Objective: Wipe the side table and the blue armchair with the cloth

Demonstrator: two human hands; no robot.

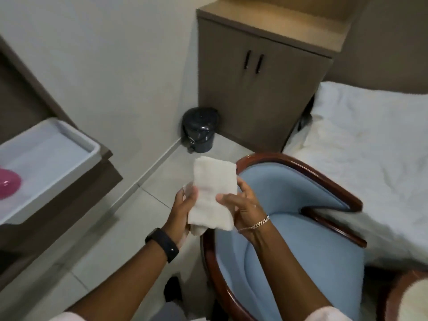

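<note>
A folded cream cloth (212,188) is held upright between both hands over the floor, just left of the blue armchair (289,230). My left hand (183,212) grips the cloth's lower left edge from underneath, a black band on its wrist. My right hand (240,205) pinches the cloth's right edge with thumb on top, a chain bracelet at the wrist. The armchair has light blue padding and a curved dark red wooden frame (308,172). A round wooden surface (407,295), perhaps the side table, shows at the bottom right corner, mostly cut off.
A brown cabinet (259,89) stands in the corner with a small dark pedal bin (200,133) beside it. A bed with white sheets (370,154) fills the right. On the left, a white tray (53,154) with a pink bowl (8,184) rests on a brown shelf.
</note>
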